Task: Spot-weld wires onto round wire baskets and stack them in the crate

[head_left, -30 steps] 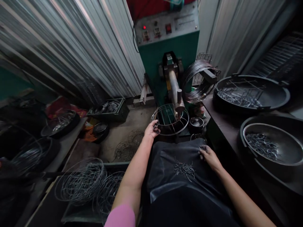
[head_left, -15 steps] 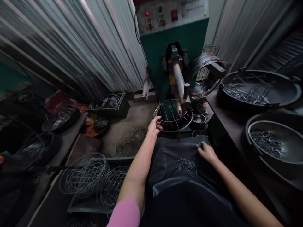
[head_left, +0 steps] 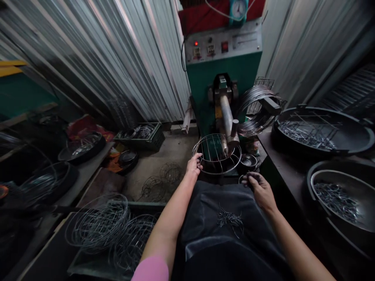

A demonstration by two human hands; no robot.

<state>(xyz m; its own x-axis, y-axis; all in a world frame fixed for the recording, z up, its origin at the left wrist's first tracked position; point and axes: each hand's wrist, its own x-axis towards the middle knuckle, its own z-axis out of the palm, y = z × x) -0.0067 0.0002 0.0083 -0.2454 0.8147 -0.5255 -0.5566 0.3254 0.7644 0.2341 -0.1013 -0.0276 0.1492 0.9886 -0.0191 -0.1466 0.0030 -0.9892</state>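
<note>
Left hand (head_left: 194,164) fingers gripped the round silver wire frame (head_left: 217,160) at its eight-o'clock rim.
Right hand (head_left: 259,189) had moved toward twelve, past the smooth black apron (head_left: 205,203); I couldn't tell its fingers' hold.

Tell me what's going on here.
The person's left hand holds a round wire frame by its rim at the green machine, near the tip of its metal arm. The right hand hovers by the far edge of the dark apron; whether it holds anything is unclear. Short wires lie piled on the apron.
</note>
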